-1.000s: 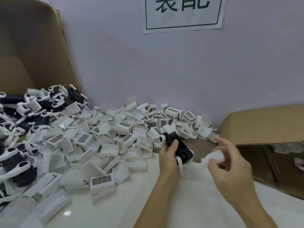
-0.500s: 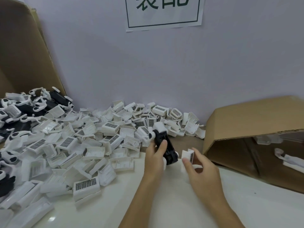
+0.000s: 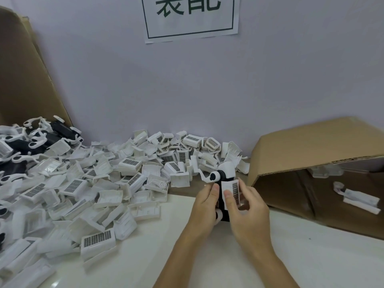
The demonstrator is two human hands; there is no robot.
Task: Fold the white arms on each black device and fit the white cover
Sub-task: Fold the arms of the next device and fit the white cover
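Note:
My left hand point(image 3: 204, 206) grips a black device point(image 3: 222, 177) with white arms, held upright above the table's middle. Its lower body is hidden between my two hands. My right hand point(image 3: 246, 213) pinches a white cover point(image 3: 231, 190) with a dark grille and holds it against the device's right side. A large pile of white covers point(image 3: 116, 179) spreads across the left and back of the table. More black devices with white arms point(image 3: 31, 142) lie heaped at the far left.
An open cardboard box point(image 3: 311, 150) lies on its side at the right, with white-covered pieces point(image 3: 357, 199) inside. A tall cardboard sheet point(image 3: 22, 75) leans at the left. A paper sign point(image 3: 191, 15) hangs on the wall. Bare white tabletop point(image 3: 145, 256) lies in front.
My right hand brought the white cover from beside the device up against it. The device was tipped more upright in my left hand.

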